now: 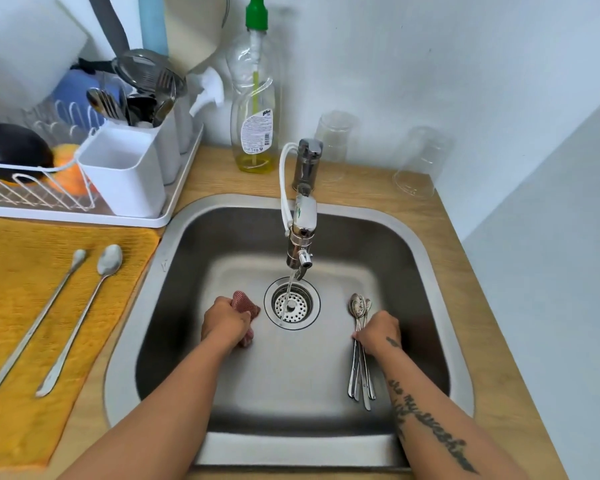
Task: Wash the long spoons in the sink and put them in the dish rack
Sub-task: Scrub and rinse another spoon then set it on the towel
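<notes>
Steel sink (291,375) fills my head view, and both hands are down inside it. The left hand (226,323) grips a pink mesh scrubber (245,303), fingers curled round it, low over the basin floor. The right hand (378,332) is closed round a bundle of long spoons (360,306). Their bowls point away from me past the knuckles and their handles trail back beside the wrist. I cannot tell whether they touch the floor. Between the two hands the faucet (302,237) runs a thin stream into the drain strainer (291,306). Well to the left of the left hand, a yellow mat (11,271) on the wooden counter (471,306) carries one long spoon (110,260) and a slimmer spoon (78,257), side by side and apart. Beyond them, further from the left hand, stands the dish rack (32,199) with a white cutlery holder (125,174).
</notes>
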